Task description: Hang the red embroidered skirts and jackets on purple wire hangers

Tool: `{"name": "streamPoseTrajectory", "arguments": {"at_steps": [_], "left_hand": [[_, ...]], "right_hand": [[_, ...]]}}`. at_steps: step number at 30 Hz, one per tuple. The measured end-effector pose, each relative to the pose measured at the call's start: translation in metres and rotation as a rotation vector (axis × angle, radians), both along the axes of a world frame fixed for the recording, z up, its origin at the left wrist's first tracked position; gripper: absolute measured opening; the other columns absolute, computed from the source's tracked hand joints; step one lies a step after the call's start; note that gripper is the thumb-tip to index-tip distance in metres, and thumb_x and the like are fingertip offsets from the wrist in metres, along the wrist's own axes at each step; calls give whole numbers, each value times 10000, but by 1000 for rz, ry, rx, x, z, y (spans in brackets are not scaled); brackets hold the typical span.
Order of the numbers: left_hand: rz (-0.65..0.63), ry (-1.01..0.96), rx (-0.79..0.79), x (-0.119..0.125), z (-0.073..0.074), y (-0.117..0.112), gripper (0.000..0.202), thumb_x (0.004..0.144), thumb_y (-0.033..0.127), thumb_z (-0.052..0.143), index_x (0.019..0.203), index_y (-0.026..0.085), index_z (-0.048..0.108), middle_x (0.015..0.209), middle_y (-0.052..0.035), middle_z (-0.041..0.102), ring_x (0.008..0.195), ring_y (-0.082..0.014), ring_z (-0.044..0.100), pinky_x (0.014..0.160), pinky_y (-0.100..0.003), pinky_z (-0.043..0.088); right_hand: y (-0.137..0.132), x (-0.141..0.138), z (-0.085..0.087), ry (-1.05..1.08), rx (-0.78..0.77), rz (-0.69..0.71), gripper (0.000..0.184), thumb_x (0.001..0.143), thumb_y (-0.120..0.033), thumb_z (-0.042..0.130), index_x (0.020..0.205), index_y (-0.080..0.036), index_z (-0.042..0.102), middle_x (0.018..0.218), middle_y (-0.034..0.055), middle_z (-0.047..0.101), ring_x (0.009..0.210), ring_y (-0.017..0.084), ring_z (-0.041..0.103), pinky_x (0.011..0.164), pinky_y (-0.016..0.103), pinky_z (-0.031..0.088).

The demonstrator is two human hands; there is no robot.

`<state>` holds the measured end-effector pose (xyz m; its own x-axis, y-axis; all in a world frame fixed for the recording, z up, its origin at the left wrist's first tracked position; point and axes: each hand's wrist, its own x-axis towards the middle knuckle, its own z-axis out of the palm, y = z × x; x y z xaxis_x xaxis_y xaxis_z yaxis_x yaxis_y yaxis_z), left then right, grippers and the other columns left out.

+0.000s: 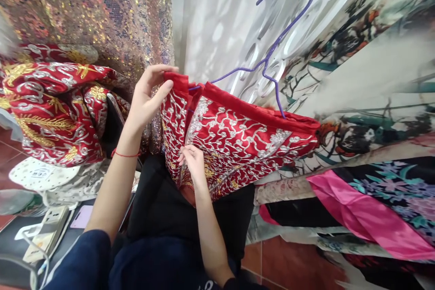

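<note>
A red skirt point(234, 131) with silver and gold embroidery hangs over my lap, its plain red waistband at the top. Inside the waistband sits a purple wire hanger point(268, 61), its hook pointing up and right. My left hand point(152, 93) grips the waistband's left end, thumb in front and fingers behind. Lower down, my right hand point(193, 161) is closed in a pinch at the edge of the skirt's open slit. Whether a zip runs along that edge is too small to tell.
More red embroidered clothing point(64, 113) is heaped at left, above a white patterned cap point(44, 174). A power strip point(47, 233) and cables lie lower left. Sequinned fabric point(84, 4) hangs behind. Floral cloth point(356, 54) and a pink satin piece point(367, 213) are at right.
</note>
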<state>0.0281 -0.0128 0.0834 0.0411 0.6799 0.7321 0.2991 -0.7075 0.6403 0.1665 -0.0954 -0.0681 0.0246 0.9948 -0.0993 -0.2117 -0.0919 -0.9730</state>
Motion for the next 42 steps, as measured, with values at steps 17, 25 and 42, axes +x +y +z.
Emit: {"name": "streamPoseTrajectory", "arguments": {"at_steps": [17, 25, 42], "left_hand": [[149, 175, -524, 23, -178, -87, 74, 867, 223, 438, 802, 213, 405, 755, 31, 450, 634, -111, 427, 621, -237, 344], [110, 186, -503, 22, -178, -86, 148, 929, 238, 397, 832, 207, 503, 776, 10, 541, 650, -115, 499, 634, -221, 398], [175, 184, -409, 37, -192, -96, 184, 945, 318, 471, 803, 202, 489, 750, 14, 493, 647, -112, 470, 615, -213, 371]], "right_hand": [[-21, -21, 4, 150, -13, -59, 387, 746, -536, 742, 759, -169, 619, 457, -92, 495, 379, 52, 406, 411, 204, 339], [-20, -36, 19, 206, 56, -219, 342, 784, -481, 732, 788, -149, 650, 476, -80, 516, 385, 49, 403, 408, 202, 335], [10, -27, 122, 41, 328, -323, 231, 877, -400, 637, 830, -174, 618, 548, -68, 616, 353, 38, 446, 388, 195, 363]]}}
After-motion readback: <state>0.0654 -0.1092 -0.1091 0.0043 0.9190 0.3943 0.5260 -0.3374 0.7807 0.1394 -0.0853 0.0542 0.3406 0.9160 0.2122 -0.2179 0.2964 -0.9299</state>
